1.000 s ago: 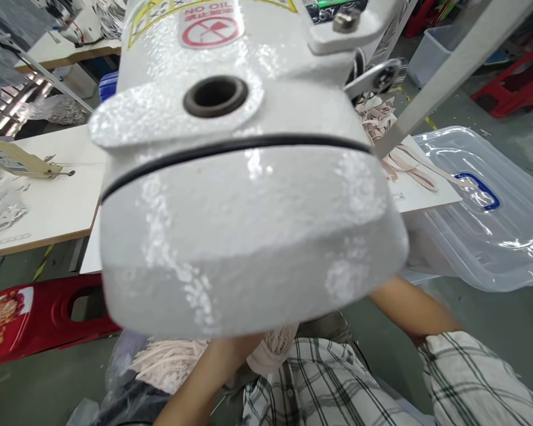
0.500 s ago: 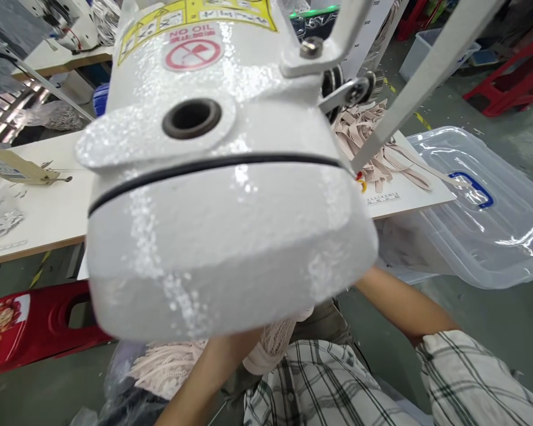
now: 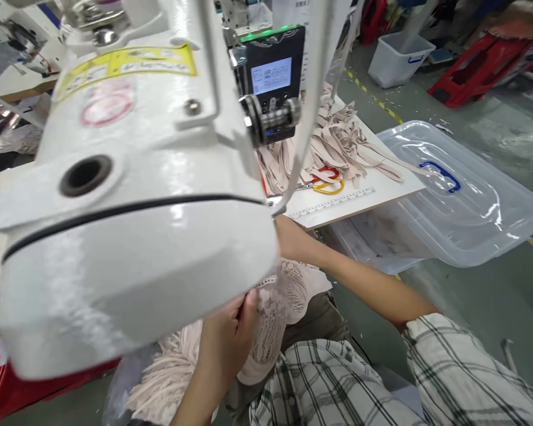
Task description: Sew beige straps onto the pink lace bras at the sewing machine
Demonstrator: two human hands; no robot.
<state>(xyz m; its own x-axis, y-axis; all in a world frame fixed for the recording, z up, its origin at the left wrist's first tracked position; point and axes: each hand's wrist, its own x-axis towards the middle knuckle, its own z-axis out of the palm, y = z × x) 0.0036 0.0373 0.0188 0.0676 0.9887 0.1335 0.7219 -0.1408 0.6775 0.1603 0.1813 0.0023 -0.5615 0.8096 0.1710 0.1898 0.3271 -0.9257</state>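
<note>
The white head of a sewing machine [image 3: 128, 236] fills the left and middle of the view. Below its front edge, my left hand [image 3: 231, 328] is closed on a piece of pale pink lace fabric [image 3: 270, 313] that lies over my lap. My right forearm runs up from the lower right, and my right hand [image 3: 286, 234] disappears behind the machine head, so its fingers are hidden. More pink lace [image 3: 169, 370] is heaped at the lower left.
A pile of beige strips [image 3: 337, 145] and red and yellow scissor handles [image 3: 326, 180] lie on the white table [image 3: 382, 189]. A black control panel [image 3: 273, 74] stands behind. A clear plastic bin lid [image 3: 466, 195] sits to the right, red stools [image 3: 475, 71] beyond.
The view has swung left and up, so the machine head has shifted left. My left hand with the lace has come into sight below it, and the control panel now shows.
</note>
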